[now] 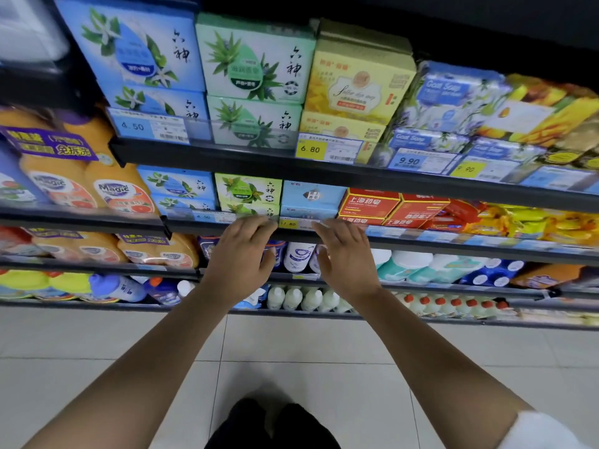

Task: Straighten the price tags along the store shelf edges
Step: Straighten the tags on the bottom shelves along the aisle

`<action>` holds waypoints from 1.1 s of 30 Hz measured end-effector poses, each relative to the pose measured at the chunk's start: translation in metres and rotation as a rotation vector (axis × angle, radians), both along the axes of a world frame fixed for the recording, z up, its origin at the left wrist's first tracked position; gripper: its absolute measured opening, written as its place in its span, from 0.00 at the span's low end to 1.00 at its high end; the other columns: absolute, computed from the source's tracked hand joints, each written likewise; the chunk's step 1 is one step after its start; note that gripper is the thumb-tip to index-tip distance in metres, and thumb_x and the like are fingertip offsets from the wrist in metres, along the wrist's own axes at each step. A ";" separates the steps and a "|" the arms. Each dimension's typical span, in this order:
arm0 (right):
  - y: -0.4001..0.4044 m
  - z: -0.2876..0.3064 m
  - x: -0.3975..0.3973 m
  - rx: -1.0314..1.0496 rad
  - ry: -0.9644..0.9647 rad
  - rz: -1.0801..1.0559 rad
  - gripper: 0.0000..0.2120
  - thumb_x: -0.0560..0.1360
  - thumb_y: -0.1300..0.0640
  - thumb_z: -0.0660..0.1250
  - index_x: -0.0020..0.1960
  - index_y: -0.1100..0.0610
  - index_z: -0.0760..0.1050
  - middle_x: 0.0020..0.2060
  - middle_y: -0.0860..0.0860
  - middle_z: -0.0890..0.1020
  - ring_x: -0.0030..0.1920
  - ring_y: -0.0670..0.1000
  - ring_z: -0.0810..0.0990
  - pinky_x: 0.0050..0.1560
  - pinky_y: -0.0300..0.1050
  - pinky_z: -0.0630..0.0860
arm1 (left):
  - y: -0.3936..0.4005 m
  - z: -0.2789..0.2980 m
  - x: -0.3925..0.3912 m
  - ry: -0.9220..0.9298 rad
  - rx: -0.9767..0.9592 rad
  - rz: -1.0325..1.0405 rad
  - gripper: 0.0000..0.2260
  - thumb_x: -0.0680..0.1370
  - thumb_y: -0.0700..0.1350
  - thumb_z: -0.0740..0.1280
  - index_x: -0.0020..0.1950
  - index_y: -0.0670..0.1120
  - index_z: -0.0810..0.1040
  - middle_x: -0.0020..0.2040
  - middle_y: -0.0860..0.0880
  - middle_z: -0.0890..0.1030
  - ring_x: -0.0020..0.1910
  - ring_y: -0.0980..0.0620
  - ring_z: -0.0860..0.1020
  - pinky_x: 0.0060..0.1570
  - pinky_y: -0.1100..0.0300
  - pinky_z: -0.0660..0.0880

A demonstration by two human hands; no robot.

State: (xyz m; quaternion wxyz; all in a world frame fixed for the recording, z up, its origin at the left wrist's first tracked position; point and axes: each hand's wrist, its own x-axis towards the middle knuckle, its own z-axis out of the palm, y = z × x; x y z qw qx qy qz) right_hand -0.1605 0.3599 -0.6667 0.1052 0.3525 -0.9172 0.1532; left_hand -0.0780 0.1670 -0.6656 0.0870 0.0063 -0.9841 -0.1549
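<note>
Both hands are reaching up to the front edge of the second shelf (356, 236) from the top, right around the yellow price tag (288, 223) reading 7.80. The left hand (241, 254) is sitting at the left end of that tag, fingers stretched out fairly straight with the tips touching the shelf edge, not wrapped around anything. The right hand (345, 254) is at the tag's right end, fingers also spread and loose, tips resting against the strip. So the tag is sitting between the two hands, in the clear strip along the shelf edge, just below a pale blue soap box (312, 196). Whether it's sitting straight is hard to say, it's pretty blurry.

Just left of the left hand, a blue tag (204, 217) marked 4.50 is sitting in the same strip under the blue and green soap boxes (246, 189). Red boxes (369, 204) are lined up to the right of the hands.

One shelf up, another 4.50 tag (147, 126) is leaning at the left end, a yellow 6.80 tag (327, 149) is sitting mid-shelf, and a blue 9.90 tag (418, 162) is further right. Orange bottles (120, 189) are filling the left section.
</note>
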 end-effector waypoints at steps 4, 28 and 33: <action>0.031 0.041 0.017 -0.117 -0.017 -0.059 0.19 0.72 0.60 0.60 0.62 0.58 0.74 0.56 0.54 0.78 0.57 0.56 0.74 0.59 0.52 0.69 | 0.018 0.053 0.006 0.115 0.031 -0.099 0.18 0.78 0.49 0.58 0.61 0.41 0.77 0.57 0.44 0.78 0.56 0.45 0.74 0.59 0.55 0.67; 0.279 0.120 -0.003 -0.044 -0.066 -0.223 0.17 0.70 0.60 0.62 0.58 0.57 0.77 0.51 0.54 0.80 0.52 0.59 0.76 0.50 0.54 0.75 | 0.211 0.136 -0.032 0.045 -0.056 -0.221 0.22 0.77 0.52 0.56 0.63 0.41 0.76 0.58 0.45 0.77 0.56 0.44 0.75 0.56 0.50 0.72; 0.348 0.123 -0.017 -0.028 -0.119 -0.171 0.19 0.72 0.53 0.56 0.58 0.56 0.76 0.54 0.54 0.79 0.54 0.60 0.76 0.53 0.54 0.74 | 0.288 0.134 -0.035 -0.027 -0.083 -0.157 0.23 0.76 0.54 0.55 0.63 0.42 0.76 0.58 0.46 0.78 0.56 0.45 0.76 0.59 0.53 0.69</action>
